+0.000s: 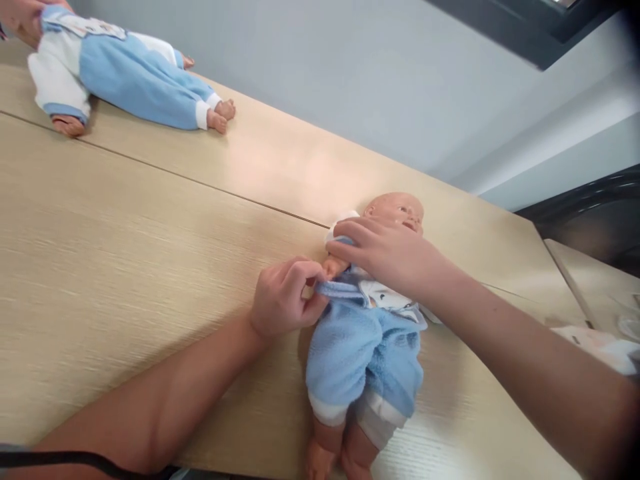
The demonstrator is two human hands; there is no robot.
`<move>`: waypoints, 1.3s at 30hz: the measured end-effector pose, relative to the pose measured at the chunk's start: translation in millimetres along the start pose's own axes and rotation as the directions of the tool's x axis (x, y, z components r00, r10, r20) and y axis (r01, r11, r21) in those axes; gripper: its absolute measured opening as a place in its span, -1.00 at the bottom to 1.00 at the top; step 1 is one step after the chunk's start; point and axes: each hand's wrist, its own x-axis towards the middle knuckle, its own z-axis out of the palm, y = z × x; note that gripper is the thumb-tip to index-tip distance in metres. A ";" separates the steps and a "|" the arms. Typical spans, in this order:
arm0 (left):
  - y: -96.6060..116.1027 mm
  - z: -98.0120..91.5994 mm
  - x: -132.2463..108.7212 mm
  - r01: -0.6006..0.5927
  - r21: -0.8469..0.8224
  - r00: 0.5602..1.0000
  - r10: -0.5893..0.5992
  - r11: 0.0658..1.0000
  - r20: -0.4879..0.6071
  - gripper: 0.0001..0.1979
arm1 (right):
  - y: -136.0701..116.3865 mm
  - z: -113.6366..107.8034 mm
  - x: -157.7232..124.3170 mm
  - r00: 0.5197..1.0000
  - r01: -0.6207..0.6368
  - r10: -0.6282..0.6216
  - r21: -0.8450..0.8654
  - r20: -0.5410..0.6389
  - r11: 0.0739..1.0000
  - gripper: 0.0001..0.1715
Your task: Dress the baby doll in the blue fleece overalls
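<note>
A baby doll (395, 207) lies on its back on the wooden table, its head away from me and its bare feet near the table's front edge. It wears a blue and white fleece outfit (345, 340). Pinched in my left hand (287, 297) is a blue edge of the outfit, beside the doll's small hand (333, 267). My right hand (390, 250) lies across the doll's upper chest, its fingers curled round the white and blue sleeve. Part of the doll's chest and its far arm are hidden beneath my right hand and forearm.
At the far left, a second doll (140, 80) in a similar blue and white outfit lies on the table (125, 213). Another person's hand (30, 17) is at its head. A grey wall (310, 73) runs behind the table. A black chair (595, 213) stands at the right.
</note>
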 end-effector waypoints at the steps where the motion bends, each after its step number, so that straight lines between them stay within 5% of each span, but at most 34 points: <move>1: -0.1 1.0 -0.7 0.028 -0.008 1.000 -0.028 1.000 -0.009 -0.80 | 0.8 -0.2 -3.0 0.999 0.044 -0.044 0.007 0.000 0.999 -0.71; 4: -0.5 5.5 -1.8 0.161 0.007 0.987 -0.161 0.987 -0.023 -0.81 | 3.4 3.6 -10.9 0.991 0.135 -0.134 0.046 -0.024 0.990 -0.67; 8: -1.4 10.1 1.4 0.357 0.077 0.932 -0.361 0.931 0.044 -0.85 | 1.2 9.8 -17.2 0.996 0.084 -0.074 0.230 -0.051 0.970 -0.53; 11: -3.7 11.5 5.5 0.445 0.075 0.890 -0.450 0.892 0.079 -0.87 | -5.8 5.2 -19.3 0.993 -0.046 0.092 0.502 -0.068 0.863 -0.49; 14: -8.1 14.0 7.2 0.466 0.022 0.879 -0.466 0.884 0.098 -0.84 | -15.0 -6.3 -17.1 0.928 -0.325 0.361 0.675 0.093 0.662 -0.67; 17: -12.2 17.5 6.5 0.469 -0.114 0.882 -0.459 0.876 0.109 -0.81 | -22.8 -16.4 -8.9 0.803 -0.584 0.483 0.624 0.349 0.520 -0.53; 21: -12.9 17.2 5.9 0.473 -0.310 0.881 -0.453 0.825 0.138 -0.85 | -27.0 -26.3 3.7 0.695 -0.719 0.510 0.503 0.507 0.480 -0.49; 28: -13.1 10.9 8.9 0.450 -0.289 0.893 -0.429 0.845 0.134 -0.89 | -27.3 -52.0 11.5 0.647 -0.754 0.377 0.481 0.663 0.448 -0.42; 34: -22.1 13.9 12.6 0.502 -0.190 0.865 -0.488 0.844 0.121 -0.88 | -13.0 -42.6 35.6 0.648 -0.761 0.403 0.532 0.646 0.371 -0.44; 36: -25.0 12.3 15.6 0.496 -0.156 0.867 -0.479 0.854 0.133 -0.86 | -6.9 -40.0 48.6 0.644 -0.763 0.402 0.516 0.650 0.389 -0.49; 39: -28.7 7.8 21.2 0.510 -0.135 0.857 -0.488 0.849 0.168 -0.87 | -0.3 -42.8 67.5 0.568 -0.799 0.444 0.335 0.693 0.500 -0.52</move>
